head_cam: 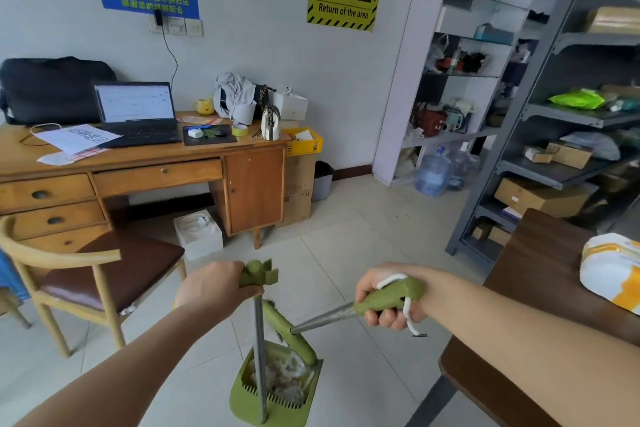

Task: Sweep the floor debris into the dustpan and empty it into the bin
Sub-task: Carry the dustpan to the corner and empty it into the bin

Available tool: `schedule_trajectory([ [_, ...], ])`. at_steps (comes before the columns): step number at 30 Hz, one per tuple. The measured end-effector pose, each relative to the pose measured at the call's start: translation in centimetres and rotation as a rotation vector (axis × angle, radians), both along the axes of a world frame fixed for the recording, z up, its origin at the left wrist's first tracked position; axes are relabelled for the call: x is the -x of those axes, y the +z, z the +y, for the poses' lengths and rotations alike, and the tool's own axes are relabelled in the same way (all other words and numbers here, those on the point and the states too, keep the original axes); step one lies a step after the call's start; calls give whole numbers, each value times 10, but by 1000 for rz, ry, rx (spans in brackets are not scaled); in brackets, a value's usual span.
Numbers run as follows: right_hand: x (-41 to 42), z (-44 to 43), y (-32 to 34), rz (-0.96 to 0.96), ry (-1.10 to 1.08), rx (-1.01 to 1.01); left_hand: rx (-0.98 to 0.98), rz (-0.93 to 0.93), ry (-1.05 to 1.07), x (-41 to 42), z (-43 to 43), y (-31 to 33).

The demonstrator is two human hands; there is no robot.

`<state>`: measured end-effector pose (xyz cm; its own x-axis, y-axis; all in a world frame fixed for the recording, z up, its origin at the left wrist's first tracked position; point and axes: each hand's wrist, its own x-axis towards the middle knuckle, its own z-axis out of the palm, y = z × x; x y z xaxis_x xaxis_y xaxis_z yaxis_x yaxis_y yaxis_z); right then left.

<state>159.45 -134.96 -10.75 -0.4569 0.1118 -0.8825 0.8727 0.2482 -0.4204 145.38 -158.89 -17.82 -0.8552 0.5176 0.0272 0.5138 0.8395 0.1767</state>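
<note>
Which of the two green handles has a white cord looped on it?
The broom handle in the right hand; the dustpan handle in the left hand has none.

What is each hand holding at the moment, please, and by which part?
Left hand holds the dustpan by its handle top; right hand holds the broom by its green grip.

A green plastic dustpan (242, 402) with debris (280, 378) in it stood on the tiled floor (363, 236), before the wooden desk (145, 163); a grey bin (322, 182) stood right of the desk.
</note>
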Motion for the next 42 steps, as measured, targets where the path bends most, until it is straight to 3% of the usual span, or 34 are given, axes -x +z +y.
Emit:
schedule_trajectory([
  [21, 164, 120, 13, 46, -184, -33, 2, 11, -124, 196, 145, 18],
  [42, 322, 336, -2, 0, -146, -62, 46, -28, -113, 350, 360, 7],
])
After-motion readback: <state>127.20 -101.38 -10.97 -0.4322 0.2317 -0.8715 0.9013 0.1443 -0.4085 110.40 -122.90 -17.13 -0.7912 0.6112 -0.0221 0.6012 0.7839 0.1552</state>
